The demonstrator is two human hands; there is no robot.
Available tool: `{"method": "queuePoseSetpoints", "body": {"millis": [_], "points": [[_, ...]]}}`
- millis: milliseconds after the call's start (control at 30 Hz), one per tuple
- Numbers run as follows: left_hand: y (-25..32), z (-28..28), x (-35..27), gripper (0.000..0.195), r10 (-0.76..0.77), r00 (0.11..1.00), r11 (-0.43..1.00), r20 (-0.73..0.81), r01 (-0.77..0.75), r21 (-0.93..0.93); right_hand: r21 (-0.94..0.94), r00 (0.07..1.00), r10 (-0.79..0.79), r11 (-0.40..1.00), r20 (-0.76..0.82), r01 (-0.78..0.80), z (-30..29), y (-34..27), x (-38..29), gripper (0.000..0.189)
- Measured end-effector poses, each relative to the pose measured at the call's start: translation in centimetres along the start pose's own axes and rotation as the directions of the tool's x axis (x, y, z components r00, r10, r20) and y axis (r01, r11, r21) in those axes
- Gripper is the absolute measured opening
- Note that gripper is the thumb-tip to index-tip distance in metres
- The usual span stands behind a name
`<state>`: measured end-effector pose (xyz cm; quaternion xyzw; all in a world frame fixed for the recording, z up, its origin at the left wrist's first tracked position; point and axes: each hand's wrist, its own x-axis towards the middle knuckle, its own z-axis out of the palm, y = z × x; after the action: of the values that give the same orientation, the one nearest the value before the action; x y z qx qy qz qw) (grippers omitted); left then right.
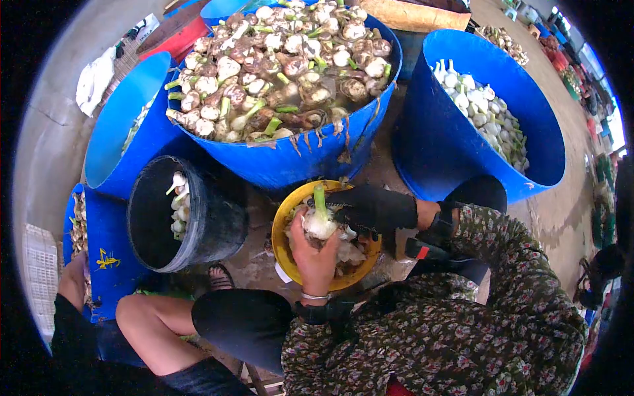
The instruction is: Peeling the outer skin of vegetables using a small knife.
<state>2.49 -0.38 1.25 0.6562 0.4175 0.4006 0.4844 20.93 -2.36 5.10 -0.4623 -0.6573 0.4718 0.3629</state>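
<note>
My bare left hand (315, 257) grips a garlic bulb (319, 223) with its green stem pointing up. Against the bulb's right side lies my right hand (371, 208), in a black glove; a dark serrated edge shows by its fingers, but I cannot tell what tool it belongs to. Below both hands is a yellow basin (280, 247) holding peeled skins and scraps (350, 252). Beyond it, a large blue tub (277, 161) is full of unpeeled, muddy garlic bulbs (292, 64) in murky water.
Cleaned white garlic (483, 111) fills part of a blue tub (545, 158) at the right. A black bucket (198, 237) at the left holds a few cleaned bulbs (180, 208). Another person's hand (73, 282) is at the left edge, by a blue container (111, 282).
</note>
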Motion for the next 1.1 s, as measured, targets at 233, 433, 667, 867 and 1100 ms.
{"method": "queuePoseSetpoints", "body": {"millis": [233,433,667,867,1100], "points": [[0.0,0.1,-0.5,0.061,-0.061,0.997,0.984,0.04,0.067,-0.166,0.173,0.996,0.091,0.981,-0.018,-0.087,0.3,2.4,-0.1,0.035],[0.2,-0.2,-1.6,0.046,-0.256,0.875,0.433,0.411,0.484,-0.76,0.107,0.989,0.111,0.987,0.097,-0.121,-1.9,0.1,0.6,0.034],[0.5,-0.1,-1.5,0.065,-0.321,0.804,0.264,0.501,0.584,-0.768,0.245,0.979,0.191,0.948,0.075,-0.204,-1.7,2.6,0.6,0.033],[-0.2,0.2,-1.7,0.062,-0.302,0.807,0.366,0.507,0.589,-0.72,0.466,0.995,0.011,0.883,0.096,-0.054,-0.1,4.1,1.7,0.028],[0.0,1.5,-2.3,0.06,-0.168,0.741,-0.057,0.65,0.651,-0.757,0.517,0.981,0.186,0.846,-0.05,-0.134,1.2,8.2,-0.3,0.024]]}}
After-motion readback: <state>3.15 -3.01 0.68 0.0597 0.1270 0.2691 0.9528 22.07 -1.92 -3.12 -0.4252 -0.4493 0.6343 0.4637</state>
